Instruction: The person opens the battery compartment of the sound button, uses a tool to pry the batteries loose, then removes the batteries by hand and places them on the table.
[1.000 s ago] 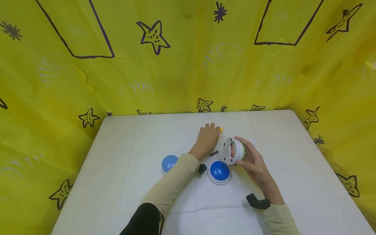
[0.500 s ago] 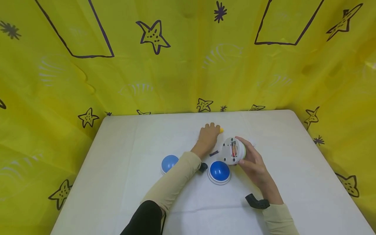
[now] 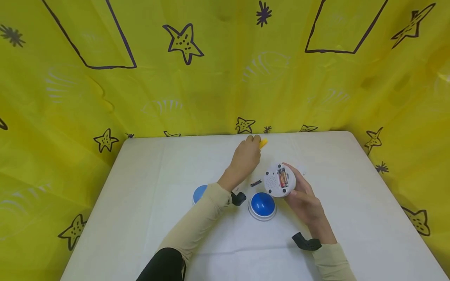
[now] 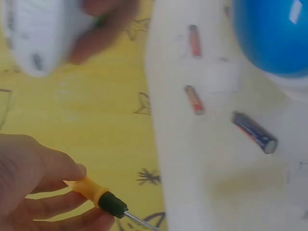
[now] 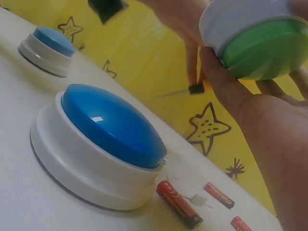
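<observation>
My left hand grips a screwdriver by its yellow handle; a dark green collar and thin metal shaft show in the left wrist view. My right hand holds a round white push-button light with a green dome. Its underside faces the head camera, showing an uncovered battery compartment with batteries inside. Below it stands a blue-domed button on a white base. A dark loose battery lies on the table between the two hands.
A second blue-domed button stands at left, partly behind the left sleeve. Two reddish batteries and a small white piece lie on the white table. A yellow patterned curtain rises along the table's back edge.
My left hand has moved up and away with the screwdriver, which shows more now. The right hand has turned the push-button light so its underside faces the head camera more squarely.
</observation>
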A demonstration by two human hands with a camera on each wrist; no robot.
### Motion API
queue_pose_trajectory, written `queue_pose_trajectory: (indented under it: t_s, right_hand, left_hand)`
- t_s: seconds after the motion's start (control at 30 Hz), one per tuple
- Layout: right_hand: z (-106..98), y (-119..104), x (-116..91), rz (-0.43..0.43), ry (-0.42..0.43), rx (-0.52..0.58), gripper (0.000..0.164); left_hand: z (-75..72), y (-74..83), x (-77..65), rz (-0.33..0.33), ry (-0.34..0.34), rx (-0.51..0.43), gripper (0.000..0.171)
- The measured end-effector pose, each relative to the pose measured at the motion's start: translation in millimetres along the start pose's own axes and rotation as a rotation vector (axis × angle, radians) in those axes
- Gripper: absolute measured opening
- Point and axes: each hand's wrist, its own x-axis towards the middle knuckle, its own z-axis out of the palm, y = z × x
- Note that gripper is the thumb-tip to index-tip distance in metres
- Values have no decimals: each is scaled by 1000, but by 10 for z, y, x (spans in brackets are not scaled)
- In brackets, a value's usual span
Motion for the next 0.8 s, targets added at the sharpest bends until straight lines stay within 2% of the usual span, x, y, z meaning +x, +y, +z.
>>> queue_pose_trajectory:
  t_s: [0.2, 0.43, 0.57, 0.8]
  right_hand:
    - [11, 10, -7, 22, -7, 80, 71]
    - [20, 52, 1, 16, -52, 227, 70]
    - [51, 69, 1, 26, -57, 270, 69]
    - [120, 69, 19, 50, -49, 274, 68]
  left_hand:
    - [-351, -9, -183, -58, 56, -236, 38]
    - [-693, -112, -406, -12, 165, -480, 39]
    - [-794, -205, -502, -10, 213, -669, 38]
    - [-840, -292, -659, -17, 204, -981, 37]
